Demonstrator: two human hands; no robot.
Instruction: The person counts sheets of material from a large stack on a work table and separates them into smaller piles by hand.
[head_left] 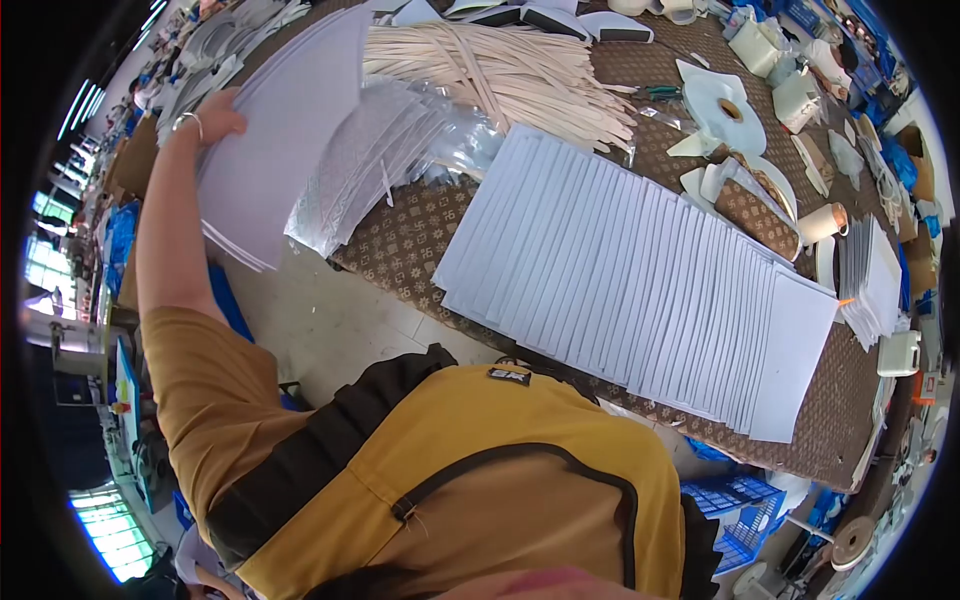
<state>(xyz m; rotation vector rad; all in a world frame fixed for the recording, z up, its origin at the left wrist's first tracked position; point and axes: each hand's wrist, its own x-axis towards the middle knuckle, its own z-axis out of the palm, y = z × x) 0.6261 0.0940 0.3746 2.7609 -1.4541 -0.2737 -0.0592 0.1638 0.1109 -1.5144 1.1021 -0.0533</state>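
My left hand point(217, 117) reaches out to the far left, a bracelet at its wrist. Its fingers are closed on the outer edge of some large white sheets point(285, 130), which hang partly over the table edge. Right beside these sheets lie clear plastic pieces point(375, 150), fanned out. In front of my body a long row of overlapping white sheets point(620, 280) spreads across the patterned table point(400, 240). My right hand is out of view.
Pale strips point(490, 75) lie heaped at the back of the table. A tape roll point(727, 108), a cylindrical spool point(822, 223) and another stack of white sheets point(868, 275) are on the right. Below the table edge stands a blue crate point(735, 515).
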